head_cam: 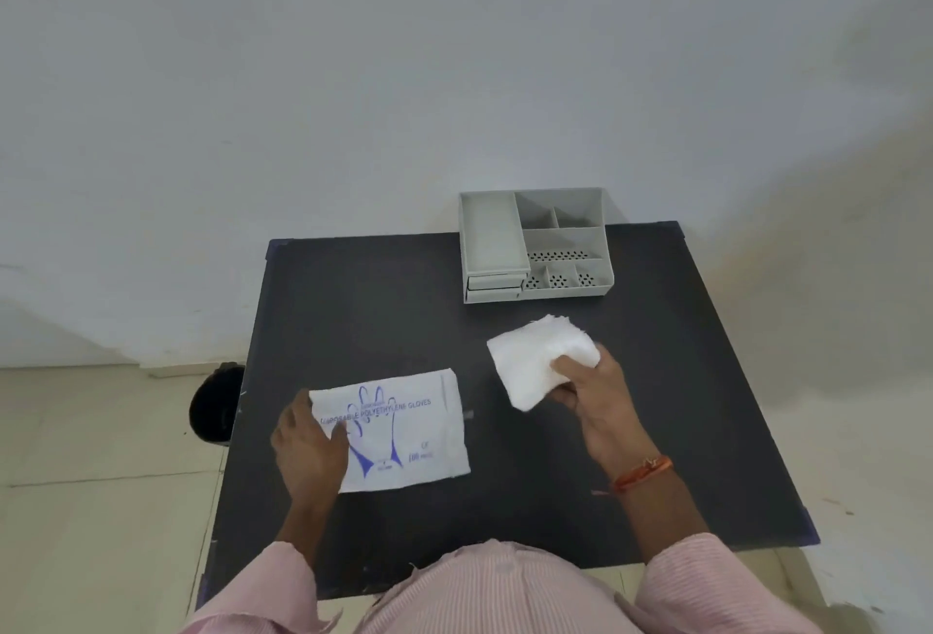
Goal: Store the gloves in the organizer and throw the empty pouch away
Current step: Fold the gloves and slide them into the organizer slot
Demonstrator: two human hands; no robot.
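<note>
A folded stack of white gloves (535, 358) is held just above the dark table (681, 381), pinched at its right edge by my right hand (595, 406). The flat white pouch (409, 436), printed in blue with a glove outline, lies on the table at the left. My left hand (308, 446) rests on the pouch's left end, fingers over its edge. The grey organizer (535, 244), with one long tray on the left and several small compartments on the right, stands at the table's far edge, beyond the gloves.
A black bin (214, 406) stands on the tiled floor just left of the table. A white wall rises behind the table. My pink sleeves show at the bottom.
</note>
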